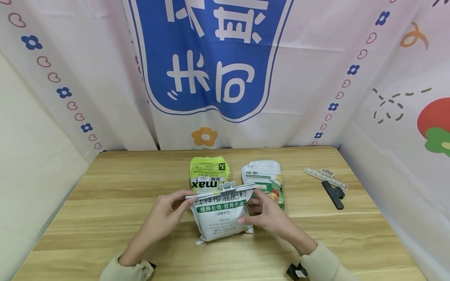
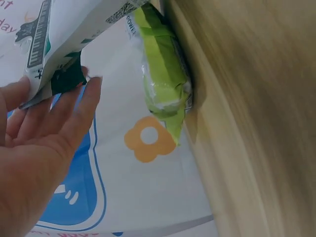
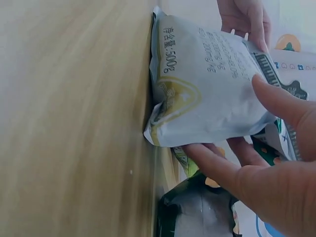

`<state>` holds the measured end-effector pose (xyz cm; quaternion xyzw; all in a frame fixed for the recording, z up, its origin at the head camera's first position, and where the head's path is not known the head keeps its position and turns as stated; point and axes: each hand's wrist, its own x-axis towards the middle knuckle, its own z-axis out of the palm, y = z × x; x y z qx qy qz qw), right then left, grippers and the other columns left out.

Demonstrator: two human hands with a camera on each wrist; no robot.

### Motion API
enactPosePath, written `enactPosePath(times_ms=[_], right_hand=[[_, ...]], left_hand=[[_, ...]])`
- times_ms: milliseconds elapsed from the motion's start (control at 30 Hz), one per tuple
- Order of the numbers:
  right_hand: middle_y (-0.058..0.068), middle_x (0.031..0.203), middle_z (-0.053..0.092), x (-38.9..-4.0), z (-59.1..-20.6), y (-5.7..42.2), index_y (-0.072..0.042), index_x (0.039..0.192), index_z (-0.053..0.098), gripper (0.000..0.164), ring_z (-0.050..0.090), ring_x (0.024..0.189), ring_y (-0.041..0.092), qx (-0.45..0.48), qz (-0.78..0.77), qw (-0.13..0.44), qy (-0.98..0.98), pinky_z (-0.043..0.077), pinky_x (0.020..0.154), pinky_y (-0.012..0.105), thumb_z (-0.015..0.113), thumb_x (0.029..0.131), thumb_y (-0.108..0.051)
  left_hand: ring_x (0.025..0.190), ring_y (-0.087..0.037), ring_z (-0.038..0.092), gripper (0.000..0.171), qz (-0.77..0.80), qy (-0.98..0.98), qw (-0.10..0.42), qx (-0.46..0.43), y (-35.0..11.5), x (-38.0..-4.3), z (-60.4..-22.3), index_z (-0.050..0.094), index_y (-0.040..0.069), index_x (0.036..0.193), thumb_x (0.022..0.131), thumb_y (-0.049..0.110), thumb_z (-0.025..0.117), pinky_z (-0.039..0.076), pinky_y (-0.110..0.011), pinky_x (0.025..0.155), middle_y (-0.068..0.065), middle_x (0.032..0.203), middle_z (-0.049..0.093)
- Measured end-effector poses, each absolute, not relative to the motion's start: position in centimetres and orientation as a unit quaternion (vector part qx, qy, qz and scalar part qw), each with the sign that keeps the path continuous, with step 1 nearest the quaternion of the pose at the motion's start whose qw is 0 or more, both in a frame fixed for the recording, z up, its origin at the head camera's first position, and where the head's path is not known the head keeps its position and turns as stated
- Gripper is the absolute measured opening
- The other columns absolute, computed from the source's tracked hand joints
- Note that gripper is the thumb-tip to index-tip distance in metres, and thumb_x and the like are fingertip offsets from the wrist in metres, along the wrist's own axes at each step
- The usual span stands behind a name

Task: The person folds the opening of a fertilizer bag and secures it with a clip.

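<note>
A white fertilizer bag (image 1: 223, 222) stands on the table, its top closed by a pale clip (image 1: 220, 192) with a wavy handle and a piano-key pattern. At the bag's top left corner, my left hand (image 1: 166, 210) pinches the folded edge by the clip's end, thumb in front and fingers behind in the left wrist view. My right hand (image 1: 268, 212) grips the right side, its thumb on the bag's printed face and fingers behind, as the right wrist view shows. The bag's back is hidden from the head view.
Behind the bag lie a lime-green bag (image 1: 209, 169) and a green-and-white bag (image 1: 261, 169). To the right are a second piano-key clip (image 1: 325, 178) and a black clip (image 1: 333, 195), touching or nearly so. A printed curtain (image 1: 309, 78) hangs past the table's back edge.
</note>
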<state>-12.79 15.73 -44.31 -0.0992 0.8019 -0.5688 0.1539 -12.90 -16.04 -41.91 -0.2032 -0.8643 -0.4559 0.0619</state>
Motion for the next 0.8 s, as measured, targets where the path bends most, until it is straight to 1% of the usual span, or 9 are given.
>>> enactPosePath(times_ms=[100,133,167,233,333,433,533,633,800], right_hand=[[0.033,0.146,0.058,-12.6,-44.4,15.6,-0.001,0.161,0.025,0.107,0.065,0.129,0.047,-0.092,-0.569,0.162,0.8,0.062,0.101,0.048,0.093,0.08,-0.017],[0.035,0.148,0.056,-12.5,-44.5,15.5,-0.003,0.163,0.021,0.111,0.064,0.129,0.048,-0.09,-0.571,0.163,0.8,0.063,0.1,0.047,0.093,0.08,-0.017],[0.036,0.149,0.054,-12.5,-44.7,15.4,-0.004,0.163,0.021,0.111,0.065,0.129,0.048,-0.091,-0.573,0.165,0.798,0.063,0.099,0.046,0.093,0.08,-0.016],[0.037,0.148,0.054,-12.3,-44.9,15.2,-0.007,0.161,0.024,0.106,0.067,0.126,0.047,-0.095,-0.573,0.166,0.797,0.065,0.095,0.044,0.092,0.081,-0.017],[0.037,0.146,0.057,-12.2,-45.3,15.0,-0.008,0.155,0.03,0.095,0.07,0.121,0.044,-0.1,-0.571,0.166,0.797,0.066,0.091,0.042,0.09,0.083,-0.021],[0.034,0.143,0.061,-12.2,-45.5,14.8,-0.008,0.143,0.038,0.078,0.073,0.116,0.042,-0.109,-0.57,0.167,0.797,0.067,0.088,0.041,0.089,0.086,-0.025],[0.032,0.141,0.063,-12.3,-45.7,14.8,-0.008,0.13,0.041,0.067,0.073,0.117,0.041,-0.116,-0.571,0.171,0.795,0.067,0.089,0.041,0.088,0.087,-0.029],[0.031,0.14,0.064,-12.3,-45.7,14.9,-0.009,0.129,0.042,0.065,0.074,0.116,0.04,-0.118,-0.569,0.175,0.795,0.067,0.088,0.041,0.087,0.087,-0.031],[0.028,0.137,0.067,-12.4,-45.6,14.9,-0.006,0.127,0.042,0.065,0.074,0.114,0.037,-0.117,-0.565,0.187,0.795,0.067,0.089,0.041,0.086,0.088,-0.032]], left_hand=[[0.07,-0.001,0.063,0.016,-0.45,-0.869,0.074,-0.193,-15.9,-13.0,-42.2,0.077,0.012,0.116,0.102,0.013,0.069,0.057,-0.022,0.061,-0.005,0.102,0.081],[0.069,-0.002,0.062,0.017,-0.45,-0.87,0.075,-0.188,-15.8,-13.1,-42.3,0.077,0.012,0.116,0.102,0.014,0.068,0.055,-0.022,0.059,-0.005,0.101,0.081],[0.068,-0.003,0.063,0.017,-0.452,-0.87,0.075,-0.182,-15.8,-13.1,-42.3,0.077,0.011,0.116,0.103,0.014,0.068,0.055,-0.022,0.058,-0.006,0.1,0.081],[0.07,-0.005,0.067,0.017,-0.458,-0.87,0.071,-0.169,-15.7,-13.2,-42.4,0.077,0.009,0.116,0.103,0.015,0.068,0.059,-0.024,0.06,-0.008,0.1,0.081],[0.074,-0.008,0.072,0.019,-0.482,-0.864,0.045,-0.141,-15.8,-13.2,-42.6,0.076,0.006,0.117,0.104,0.016,0.066,0.065,-0.029,0.065,-0.012,0.102,0.081],[0.077,-0.01,0.076,0.022,-0.513,-0.851,0.013,-0.114,-15.8,-13.2,-42.7,0.074,0.002,0.121,0.105,0.014,0.065,0.068,-0.034,0.071,-0.019,0.107,0.079],[0.078,-0.012,0.076,0.024,-0.535,-0.839,-0.01,-0.096,-15.8,-13.3,-42.7,0.072,0.0,0.124,0.105,0.014,0.064,0.068,-0.033,0.07,-0.023,0.109,0.078],[0.076,-0.014,0.076,0.026,-0.544,-0.834,-0.026,-0.084,-15.7,-13.3,-42.6,0.071,0.0,0.126,0.106,0.014,0.063,0.068,-0.033,0.068,-0.023,0.108,0.077],[0.072,-0.017,0.076,0.027,-0.549,-0.832,-0.043,-0.064,-15.6,-13.4,-42.6,0.07,0.0,0.127,0.107,0.015,0.062,0.067,-0.035,0.064,-0.022,0.106,0.077]])
